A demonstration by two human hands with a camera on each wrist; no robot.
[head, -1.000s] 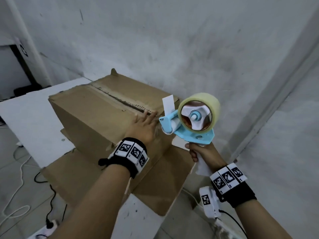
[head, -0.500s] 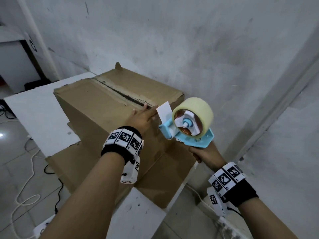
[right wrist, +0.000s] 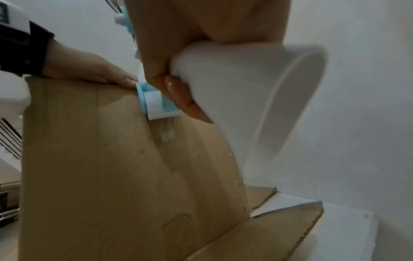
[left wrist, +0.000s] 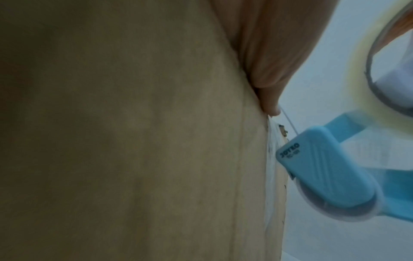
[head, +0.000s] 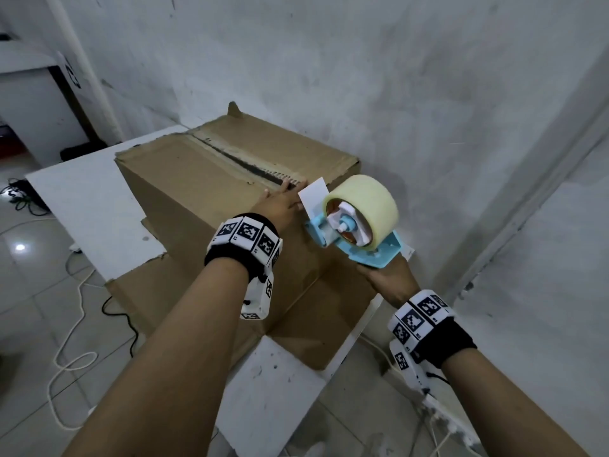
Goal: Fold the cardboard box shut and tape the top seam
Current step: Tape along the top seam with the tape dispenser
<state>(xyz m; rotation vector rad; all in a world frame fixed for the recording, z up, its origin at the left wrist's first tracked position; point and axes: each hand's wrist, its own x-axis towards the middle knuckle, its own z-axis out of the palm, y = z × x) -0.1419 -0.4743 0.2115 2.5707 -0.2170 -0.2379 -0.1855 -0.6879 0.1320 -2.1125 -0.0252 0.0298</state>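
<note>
A brown cardboard box stands on a white table, its top flaps folded down with a dark seam running along the middle. My left hand lies flat with straight fingers on the near end of the top, beside the seam. My right hand grips the white handle of a light-blue tape dispenser carrying a pale roll of tape. The dispenser's front end meets the box's near upper edge, right next to my left fingertips.
A flattened sheet of cardboard lies under the box and overhangs the table's near edge. A grey wall rises close behind and to the right. Cables trail over the tiled floor at left, and a white cabinet stands far left.
My right hand has brought the dispenser down and toward the box, from clear of it to its near upper edge. The left hand stays flat on the box top.
</note>
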